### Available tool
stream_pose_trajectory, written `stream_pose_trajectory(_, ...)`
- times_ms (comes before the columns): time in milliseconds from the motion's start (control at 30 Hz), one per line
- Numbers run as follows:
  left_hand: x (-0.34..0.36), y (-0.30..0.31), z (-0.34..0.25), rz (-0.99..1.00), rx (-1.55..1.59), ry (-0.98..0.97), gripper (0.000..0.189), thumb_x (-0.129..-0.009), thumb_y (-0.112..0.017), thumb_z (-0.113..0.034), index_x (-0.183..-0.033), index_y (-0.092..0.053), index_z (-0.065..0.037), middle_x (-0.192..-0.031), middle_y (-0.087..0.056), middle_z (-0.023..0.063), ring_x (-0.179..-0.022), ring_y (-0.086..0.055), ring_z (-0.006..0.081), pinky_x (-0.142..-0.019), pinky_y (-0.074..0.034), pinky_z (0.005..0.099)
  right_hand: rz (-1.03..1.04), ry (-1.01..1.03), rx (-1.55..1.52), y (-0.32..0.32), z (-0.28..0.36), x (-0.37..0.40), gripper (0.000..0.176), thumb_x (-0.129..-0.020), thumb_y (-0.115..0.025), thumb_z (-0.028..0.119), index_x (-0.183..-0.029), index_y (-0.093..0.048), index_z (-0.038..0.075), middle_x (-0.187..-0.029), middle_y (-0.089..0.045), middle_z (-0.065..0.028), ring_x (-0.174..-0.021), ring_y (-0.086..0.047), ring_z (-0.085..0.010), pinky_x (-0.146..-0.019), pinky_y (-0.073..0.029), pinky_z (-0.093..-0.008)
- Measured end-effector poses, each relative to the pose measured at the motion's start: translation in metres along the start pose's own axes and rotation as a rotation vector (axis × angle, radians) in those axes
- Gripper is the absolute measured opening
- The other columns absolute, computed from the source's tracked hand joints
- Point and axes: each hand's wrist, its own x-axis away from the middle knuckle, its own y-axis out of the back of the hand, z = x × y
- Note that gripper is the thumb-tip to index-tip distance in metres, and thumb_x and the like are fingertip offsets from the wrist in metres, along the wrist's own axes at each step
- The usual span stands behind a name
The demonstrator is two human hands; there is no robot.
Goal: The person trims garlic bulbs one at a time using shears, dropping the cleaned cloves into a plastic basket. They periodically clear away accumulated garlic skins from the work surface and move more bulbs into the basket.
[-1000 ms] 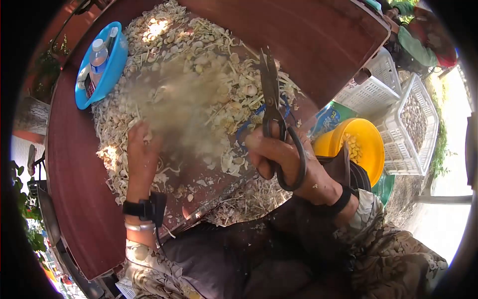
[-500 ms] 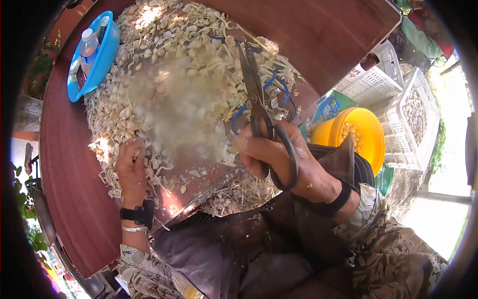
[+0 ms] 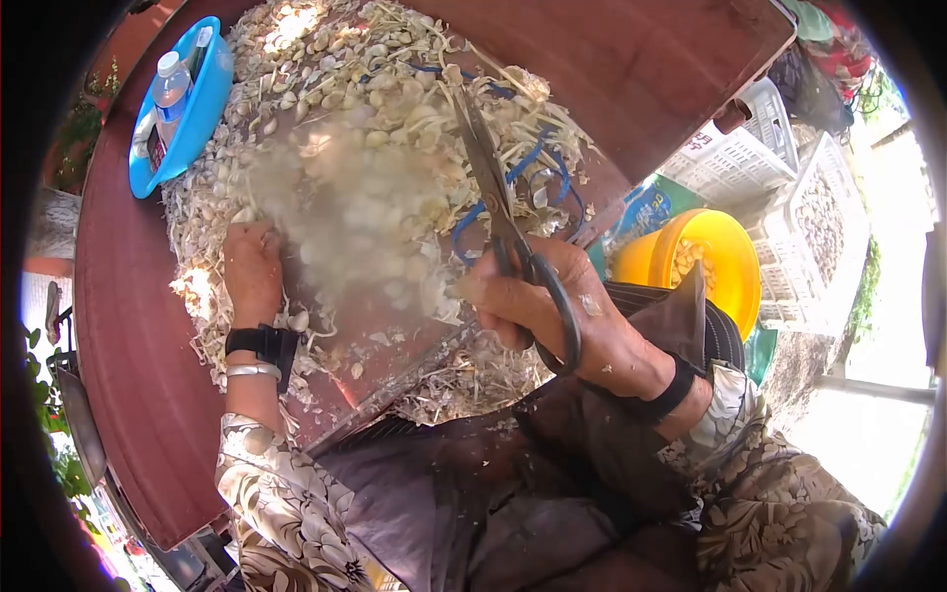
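My right hand grips the black handles of large scissors, whose blades point up over a heap of garlic cloves and dry stalks on a round brown table. My left hand rests palm down at the heap's left edge, fingers pressed into the cloves and husks. It wears a black wrist strap and a metal bangle. The middle of the heap is blurred.
A blue bowl with a water bottle sits at the table's far left. To the right, below the table, stand a yellow bucket of peeled cloves and white plastic crates. Blue bands lie in the heap.
My left hand slid back along the heap's left edge, then up into it. The scissors swung left, their tips now leaning further left over the heap.
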Motion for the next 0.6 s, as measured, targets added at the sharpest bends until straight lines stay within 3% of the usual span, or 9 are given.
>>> stream_pose_trajectory(67,-0.001,-0.008,-0.006,-0.026,0.072,0.003,0.023,-0.080,-0.062,-0.004,-0.103,-0.065,-0.008,-0.095,-0.062,0.0144,-0.087,-0.059,0.0346,-0.077,-0.047,0.0404,-0.031,0.062,-0.038,-0.001,-0.005,-0.003,0.026,-0.090,-0.063,0.026,-0.080,-0.060,0.002,-0.063,-0.053,0.0017,-0.053,-0.047,-0.0053,-0.044,-0.034,-0.0234)
stream_pose_trajectory(133,0.000,0.010,-0.027,-0.061,0.225,0.052,0.025,-0.080,-0.062,-0.004,-0.104,-0.065,-0.009,-0.094,-0.063,0.0137,-0.085,-0.060,0.0352,-0.076,-0.048,0.0398,-0.009,0.060,-0.043,0.001,-0.010,-0.003,0.020,-0.089,-0.063,0.022,-0.084,-0.060,0.003,-0.067,-0.054,0.0015,-0.057,-0.049,-0.0057,-0.049,-0.036,-0.0236)
stream_pose_trajectory(167,0.003,0.013,-0.025,-0.098,0.142,-0.032,0.025,-0.082,-0.063,-0.005,-0.107,-0.064,-0.005,-0.090,-0.065,0.0100,-0.079,-0.062,0.0276,-0.069,-0.049,0.0343,0.008,0.060,-0.045,0.002,-0.012,-0.004,0.017,-0.088,-0.063,0.020,-0.086,-0.060,0.003,-0.069,-0.055,0.0014,-0.059,-0.049,-0.0059,-0.051,-0.037,-0.0236)
stream_pose_trajectory(267,0.005,0.046,-0.040,0.065,0.893,0.500,0.026,-0.086,-0.063,-0.007,-0.110,-0.061,0.001,-0.087,-0.065,0.0065,-0.076,-0.062,0.0159,-0.065,-0.047,0.0270,-0.010,0.152,0.377,0.004,-0.017,-0.006,0.019,-0.085,-0.066,0.018,-0.081,-0.057,0.002,-0.070,-0.055,-0.0026,-0.058,-0.052,-0.0157,-0.053,-0.040,-0.0280)
stream_pose_trajectory(300,0.006,0.069,-0.057,0.040,1.095,0.641,0.030,-0.087,-0.063,-0.007,-0.114,-0.059,0.005,-0.088,-0.064,0.0032,-0.077,-0.058,0.0073,-0.064,-0.045,0.0212,-0.038,0.238,0.526,0.002,-0.020,-0.006,0.021,-0.083,-0.067,0.019,-0.081,-0.055,0.002,-0.071,-0.056,-0.0055,-0.060,-0.053,-0.0212,-0.054,-0.042,-0.0307)
stream_pose_trajectory(367,0.011,0.082,-0.062,0.050,1.307,0.708,0.031,-0.086,-0.064,-0.006,-0.116,-0.058,0.004,-0.089,-0.064,0.0030,-0.076,-0.058,0.0075,-0.065,-0.044,0.0208,-0.097,0.417,0.825,-0.004,-0.025,-0.005,0.025,-0.079,-0.069,0.020,-0.080,-0.052,0.002,-0.073,-0.056,-0.0112,-0.064,-0.055,-0.0321,-0.057,-0.044,-0.0361)
stream_pose_trajectory(400,0.014,0.088,-0.066,0.059,1.415,0.741,0.032,-0.086,-0.064,-0.005,-0.116,-0.058,0.003,-0.090,-0.064,0.0030,-0.076,-0.057,0.0076,-0.065,-0.044,0.0206,-0.106,0.390,0.861,-0.007,-0.024,-0.004,0.026,-0.078,-0.070,0.020,-0.081,-0.051,0.002,-0.075,-0.056,-0.0136,-0.067,-0.055,-0.0357,-0.059,-0.045,-0.0387)
stream_pose_trajectory(467,0.023,0.109,-0.089,0.028,1.576,0.723,0.030,-0.085,-0.067,-0.004,-0.113,-0.059,0.001,-0.092,-0.064,0.0031,-0.077,-0.057,0.0075,-0.066,-0.043,0.0194,-0.127,0.332,0.940,-0.013,-0.022,0.000,0.030,-0.075,-0.071,0.021,-0.084,-0.050,0.003,-0.077,-0.055,-0.0183,-0.074,-0.055,-0.0429,-0.063,-0.045,-0.0439)
stream_pose_trajectory(600,0.034,0.135,-0.127,0.019,1.607,0.557,0.027,-0.084,-0.068,-0.005,-0.109,-0.061,0.001,-0.093,-0.064,0.0032,-0.078,-0.056,0.0067,-0.068,-0.044,0.0193,-0.091,0.342,1.025,-0.016,-0.022,-0.001,0.044,-0.076,-0.069,0.031,-0.095,-0.049,-0.003,-0.091,-0.058,-0.0250,-0.087,-0.058,-0.0454,-0.071,-0.046,-0.0504)
